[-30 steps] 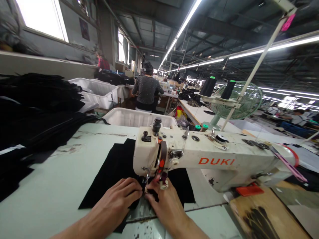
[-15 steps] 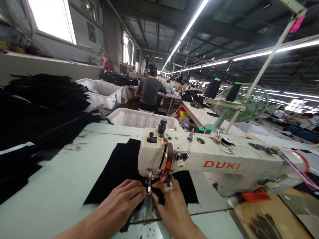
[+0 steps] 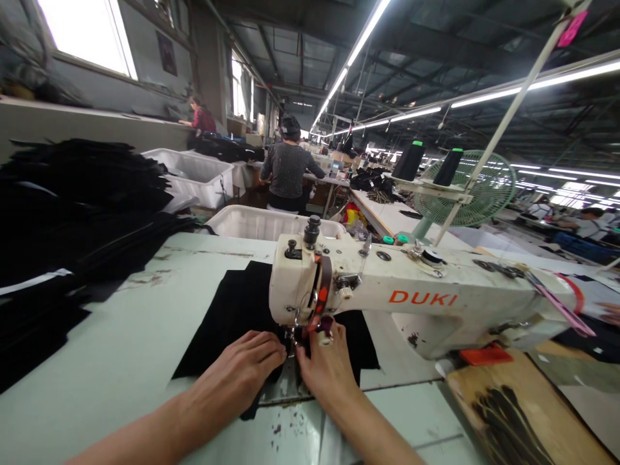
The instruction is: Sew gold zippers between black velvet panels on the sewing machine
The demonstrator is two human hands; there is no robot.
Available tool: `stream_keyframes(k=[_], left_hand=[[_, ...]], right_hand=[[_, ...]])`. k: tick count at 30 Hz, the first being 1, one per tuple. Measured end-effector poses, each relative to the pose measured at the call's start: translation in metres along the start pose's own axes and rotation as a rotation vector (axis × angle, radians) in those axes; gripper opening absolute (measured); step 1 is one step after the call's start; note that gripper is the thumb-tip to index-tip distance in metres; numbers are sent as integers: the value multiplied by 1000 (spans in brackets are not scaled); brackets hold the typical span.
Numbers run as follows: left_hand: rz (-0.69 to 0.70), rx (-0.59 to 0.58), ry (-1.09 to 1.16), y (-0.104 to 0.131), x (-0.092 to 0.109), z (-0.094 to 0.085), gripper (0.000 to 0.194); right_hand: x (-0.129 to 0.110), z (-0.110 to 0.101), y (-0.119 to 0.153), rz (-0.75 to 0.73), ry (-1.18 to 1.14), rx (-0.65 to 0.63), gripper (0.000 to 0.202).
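A piece of black fabric point(image 3: 225, 316) lies under the head of a white sewing machine point(image 3: 363, 281) marked DUKI. My left hand point(image 3: 245, 365) grips the fabric just left of the presser foot point(image 3: 291, 343), its fingers bent and held together. To the right of the foot, my right hand point(image 3: 329, 368) pinches the cloth, thumb toward the needle. The machine head hides part of the right fingers. One fabric edge hangs toward me between the wrists, and another part spreads out right of the machine head.
Stacks of black fabric point(image 3: 87, 177) fill the left side of the pale table point(image 3: 130, 342). A white bin point(image 3: 252, 223) stands behind it. Thread cones point(image 3: 409, 161) and a green fan point(image 3: 489, 187) are at the right. Dark strips point(image 3: 508, 420) lie on a wooden board. A person point(image 3: 290, 168) sits ahead.
The view has shifted slightly. Both hands remain on the fabric beside the presser foot, and the fabric's near edge sits a little farther from me.
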State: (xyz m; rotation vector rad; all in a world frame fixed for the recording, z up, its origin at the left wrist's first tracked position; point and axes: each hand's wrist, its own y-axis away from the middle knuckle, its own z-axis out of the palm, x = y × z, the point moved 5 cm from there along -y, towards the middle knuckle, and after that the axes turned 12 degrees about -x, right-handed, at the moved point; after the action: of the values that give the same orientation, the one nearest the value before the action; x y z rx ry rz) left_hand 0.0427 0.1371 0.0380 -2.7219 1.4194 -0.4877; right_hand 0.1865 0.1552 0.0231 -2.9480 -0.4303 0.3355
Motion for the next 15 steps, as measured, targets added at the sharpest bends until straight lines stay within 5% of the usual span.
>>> stream_keyframes(k=[7, 12, 15], left_hand=[[18, 3, -3, 1, -1, 1, 38], [7, 38, -4, 2, 2, -7, 45], [-16, 53, -10, 2, 2, -7, 48]], right_hand=[[3, 19, -26, 21, 63, 74, 15], [13, -14, 2, -106, 93, 117, 29], [9, -30, 22, -337, 102, 153, 30]])
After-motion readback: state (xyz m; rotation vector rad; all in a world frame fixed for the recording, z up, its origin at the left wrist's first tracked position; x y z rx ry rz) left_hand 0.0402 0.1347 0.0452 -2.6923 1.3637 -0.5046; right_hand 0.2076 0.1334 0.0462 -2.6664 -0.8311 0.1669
